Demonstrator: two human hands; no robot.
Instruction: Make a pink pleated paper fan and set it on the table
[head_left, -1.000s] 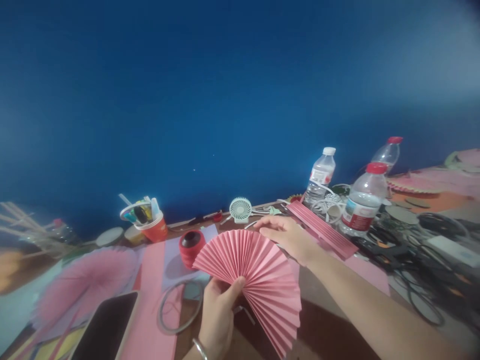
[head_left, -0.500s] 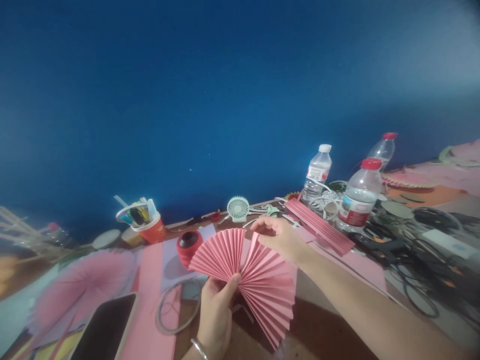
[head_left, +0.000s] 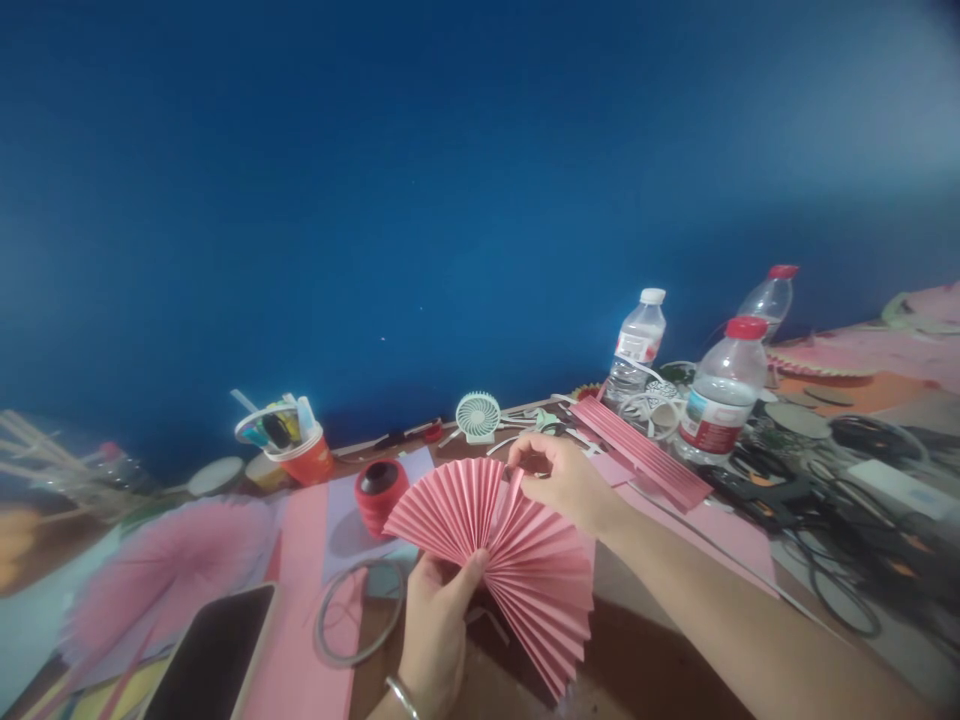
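A pleated pink paper fan (head_left: 480, 540) is spread open above the table in front of me. My left hand (head_left: 439, 625) grips it at the pivot from below, thumb pressed on the folds. My right hand (head_left: 559, 478) pinches the top edge of one pleat near the fan's middle, where a small gap shows between the folds. A folded strip of pleated pink paper (head_left: 645, 452) lies on the table just right of my right hand.
A red tape roll (head_left: 381, 492), a wire ring (head_left: 358, 620), a dark phone (head_left: 214, 660) and pink sheets lie at left. A red cup of pens (head_left: 300, 448), a small white fan (head_left: 478, 416), three water bottles (head_left: 720, 400) and tangled cables (head_left: 840, 510) crowd the back and right.
My right hand went from lying flat on the fan's edge to pinching a pleat, and a gap opened between the folds. The left hand kept its grip.
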